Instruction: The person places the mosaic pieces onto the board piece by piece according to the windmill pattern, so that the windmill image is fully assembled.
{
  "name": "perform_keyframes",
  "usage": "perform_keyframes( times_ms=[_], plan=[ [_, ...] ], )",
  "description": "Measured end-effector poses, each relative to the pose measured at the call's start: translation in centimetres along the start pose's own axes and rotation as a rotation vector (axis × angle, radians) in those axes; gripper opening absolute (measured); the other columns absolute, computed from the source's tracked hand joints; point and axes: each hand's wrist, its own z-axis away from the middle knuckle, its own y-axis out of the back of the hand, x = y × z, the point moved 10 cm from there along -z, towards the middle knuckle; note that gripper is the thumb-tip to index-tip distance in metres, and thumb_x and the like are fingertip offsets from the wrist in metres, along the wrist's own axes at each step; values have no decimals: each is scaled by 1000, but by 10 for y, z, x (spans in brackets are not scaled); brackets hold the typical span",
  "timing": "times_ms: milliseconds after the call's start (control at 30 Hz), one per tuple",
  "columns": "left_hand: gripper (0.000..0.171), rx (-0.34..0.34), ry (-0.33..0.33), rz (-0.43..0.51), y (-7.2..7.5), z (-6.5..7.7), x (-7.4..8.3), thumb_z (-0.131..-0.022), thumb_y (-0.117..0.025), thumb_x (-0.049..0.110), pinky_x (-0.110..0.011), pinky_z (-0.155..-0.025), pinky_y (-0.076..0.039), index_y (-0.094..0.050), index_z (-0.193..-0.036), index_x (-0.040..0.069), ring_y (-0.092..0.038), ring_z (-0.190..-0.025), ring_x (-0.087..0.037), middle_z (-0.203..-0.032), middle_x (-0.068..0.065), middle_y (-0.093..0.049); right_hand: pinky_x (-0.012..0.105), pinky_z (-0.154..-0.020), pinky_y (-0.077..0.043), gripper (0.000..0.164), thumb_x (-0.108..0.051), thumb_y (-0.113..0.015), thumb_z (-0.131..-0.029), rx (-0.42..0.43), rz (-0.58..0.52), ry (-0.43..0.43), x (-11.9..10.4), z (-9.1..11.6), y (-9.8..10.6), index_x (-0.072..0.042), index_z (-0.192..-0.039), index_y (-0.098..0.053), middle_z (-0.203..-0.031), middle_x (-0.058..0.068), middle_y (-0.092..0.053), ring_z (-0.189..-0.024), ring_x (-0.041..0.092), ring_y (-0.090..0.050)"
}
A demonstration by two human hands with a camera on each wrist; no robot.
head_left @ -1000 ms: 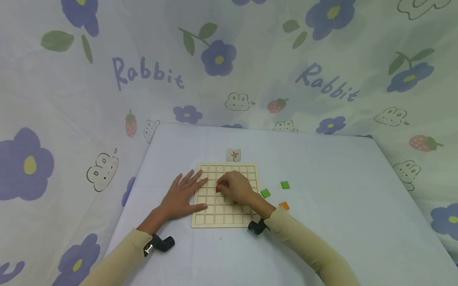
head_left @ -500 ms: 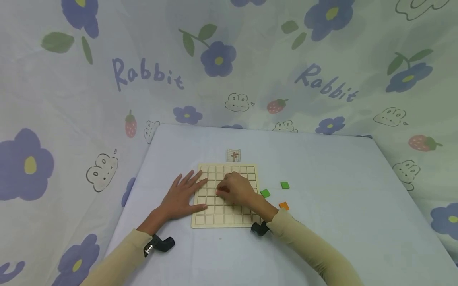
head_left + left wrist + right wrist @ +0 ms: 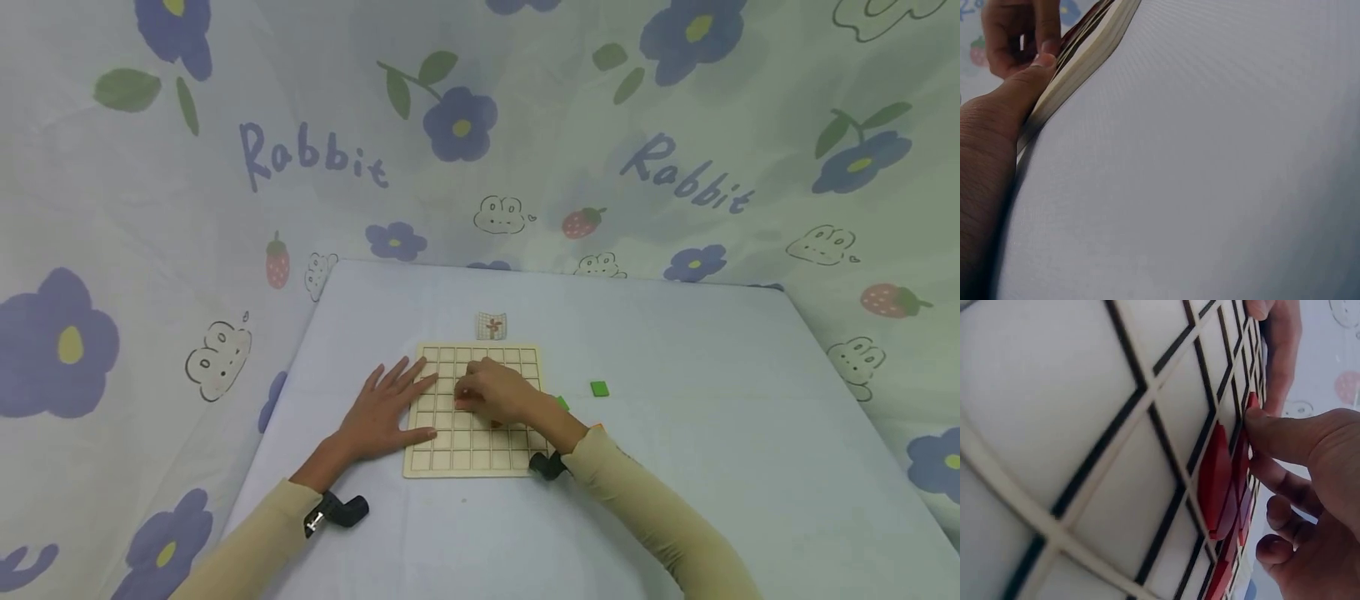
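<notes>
A pale wooden grid board [image 3: 480, 461] lies on the white table. My left hand [image 3: 378, 412] rests on its left edge with the fingers spread. My right hand [image 3: 495, 392] is over the middle of the board. In the right wrist view, its thumb and forefinger pinch a small red tile [image 3: 1252, 401] down at the grid. Other red tiles [image 3: 1215, 481] sit in cells beside it, one of them tilted. From the head view, the right hand hides most of these tiles. The left wrist view shows the left thumb [image 3: 1038, 69] along the board's edge.
Right of the board lie a green tile [image 3: 599, 388], a second green tile [image 3: 562, 403] and an orange tile [image 3: 597, 427], the last two partly behind the right forearm. A small card with a printed pattern [image 3: 491, 326] lies beyond the board's far edge.
The right fingertips have shifted slightly toward me, and the red at them is now hidden in the head view. The right forearm covers more of the nearer green and orange tiles. The left hand stays put.
</notes>
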Motion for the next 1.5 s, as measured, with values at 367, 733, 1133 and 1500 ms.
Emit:
perform_keyframes(
  times_ms=[367,733,1133,1500],
  plan=[
    [90,-6,2,-11,-3,0,-2,-84,-46,79,-58,-115,-8,-33,-155,25,-12,-148,-30,-162,-3,-20,24,-84,-46,14,-5,-68,-93,-8,-89,48,-5,-11,1,-15,-90,-77,-88,-9,-67,-87,7,-56],
    [89,-4,1,12,-4,-1,0,-85,-47,78,-59,-115,-6,-34,-155,25,-13,-148,-32,-162,-4,-20,22,-65,-52,18,-33,-73,-91,92,190,-166,-4,-6,10,-17,-98,-76,-91,-7,-69,-79,8,-63],
    [89,-7,9,6,0,1,0,-84,-50,77,-59,-114,-8,-35,-155,24,-15,-147,-33,-162,-5,-21,26,-57,-47,24,-41,-78,-83,185,376,-221,-16,-1,7,-20,-73,-74,-66,-9,-56,-65,11,-54],
    [89,-8,15,4,0,0,0,-84,-48,78,-58,-115,-6,-34,-155,25,-13,-148,-31,-162,-4,-21,28,-62,-44,26,-43,-79,-81,107,293,-292,-6,3,8,-17,-83,-74,-77,-4,-57,-72,15,-48]
  ],
)
